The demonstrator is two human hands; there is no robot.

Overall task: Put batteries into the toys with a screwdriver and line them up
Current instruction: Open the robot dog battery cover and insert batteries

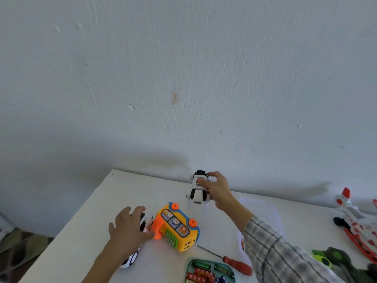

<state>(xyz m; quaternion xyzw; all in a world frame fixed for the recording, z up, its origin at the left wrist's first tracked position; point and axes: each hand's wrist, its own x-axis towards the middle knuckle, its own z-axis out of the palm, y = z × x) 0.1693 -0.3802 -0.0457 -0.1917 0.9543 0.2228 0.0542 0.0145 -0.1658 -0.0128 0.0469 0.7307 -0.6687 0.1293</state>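
Observation:
My right hand [217,188] grips a white and black robot dog toy [196,187] near the table's far edge, by the wall. My left hand [127,227] lies over a white and black toy car [145,220] at the left, fingers curled round its top. A yellow toy bus [178,226] with orange knobs lies between the two hands. A screwdriver [234,262] with a red handle lies in front of the bus. A teal tray [190,264] of red and green batteries [202,271] sits at the near edge.
A white table [98,217] stands against a white wall. A red and white toy plane [355,219] lies at the far right, a green and black toy [334,260] in front of it. A clear plastic box [271,213] lies under my right forearm.

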